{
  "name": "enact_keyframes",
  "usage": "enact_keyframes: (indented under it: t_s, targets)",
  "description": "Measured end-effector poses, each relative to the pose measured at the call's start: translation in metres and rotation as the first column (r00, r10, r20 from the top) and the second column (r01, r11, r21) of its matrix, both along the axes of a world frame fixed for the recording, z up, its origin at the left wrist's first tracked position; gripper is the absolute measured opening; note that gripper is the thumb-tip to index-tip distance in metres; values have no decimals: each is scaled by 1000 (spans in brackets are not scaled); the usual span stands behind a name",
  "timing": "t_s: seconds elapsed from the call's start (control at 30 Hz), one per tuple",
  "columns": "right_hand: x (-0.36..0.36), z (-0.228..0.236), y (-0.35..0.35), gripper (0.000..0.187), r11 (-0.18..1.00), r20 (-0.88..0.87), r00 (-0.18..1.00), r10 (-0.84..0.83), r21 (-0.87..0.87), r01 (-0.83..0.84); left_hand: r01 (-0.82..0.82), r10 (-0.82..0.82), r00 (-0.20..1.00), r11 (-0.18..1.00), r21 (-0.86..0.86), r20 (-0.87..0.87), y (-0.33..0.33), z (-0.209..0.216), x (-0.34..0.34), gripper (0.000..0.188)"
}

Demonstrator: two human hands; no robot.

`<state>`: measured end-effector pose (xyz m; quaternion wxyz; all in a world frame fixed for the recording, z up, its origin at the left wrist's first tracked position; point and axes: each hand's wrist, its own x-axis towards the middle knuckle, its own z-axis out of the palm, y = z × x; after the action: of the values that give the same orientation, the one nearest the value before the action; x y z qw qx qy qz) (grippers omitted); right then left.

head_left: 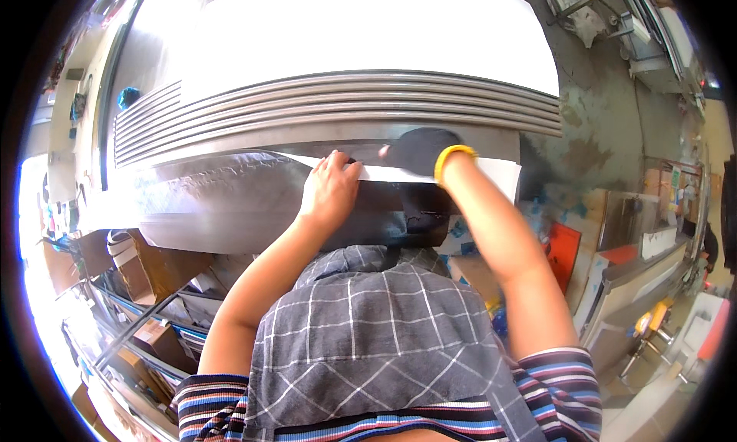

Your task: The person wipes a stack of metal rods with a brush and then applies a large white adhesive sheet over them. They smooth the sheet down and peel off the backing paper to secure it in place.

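Note:
A glossy black sheet hangs over the near side of a grey work surface, wrinkled along its upper edge. A narrow white strip runs beside it under both hands, tapering toward the left. My left hand is bare; its bent fingers close over the edge where black sheet and white strip meet. My right hand, in a dark glove with a fingertip showing, rests over the white strip to the right. A yellow band circles that wrist. What lies beneath the gloved palm is hidden, and its fingers are blurred.
Several long metal rollers lie side by side across the surface beyond my hands. A large bright white sheet spreads behind them. Shelving with cardboard boxes stands at lower left; an orange panel leans at right.

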<state>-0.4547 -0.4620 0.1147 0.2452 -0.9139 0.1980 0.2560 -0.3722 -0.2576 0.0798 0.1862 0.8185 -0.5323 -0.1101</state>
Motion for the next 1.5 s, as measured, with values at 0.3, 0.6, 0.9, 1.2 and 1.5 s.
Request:
enact_keyframes:
  t_s: [0.3, 0.6, 0.9, 1.2, 1.5]
  targets:
    - [-62, 27, -22, 52, 877, 92, 991, -100, 478, 44, 55, -52, 998, 987, 154, -21, -7, 8, 15, 10]
    - [-121, -14, -26, 62, 589, 260, 901, -347, 808, -6, 387, -306, 836, 917, 94, -456, 26, 76, 45, 19]
    - [-106, -9, 3, 56, 185, -44, 716, -696, 954, 238, -12, -19, 999, 837, 548, 51, 60, 22, 141, 18]
    - [-100, -53, 6, 71, -95, -385, 550, -741, 871, 481, -54, 50, 999, 933, 356, 20, 138, 99, 114, 15]
    - [-99, -44, 6, 60, -34, -364, 592, -719, 869, 493, -288, 171, 950, 802, 523, 261, 212, 46, 246, 31]
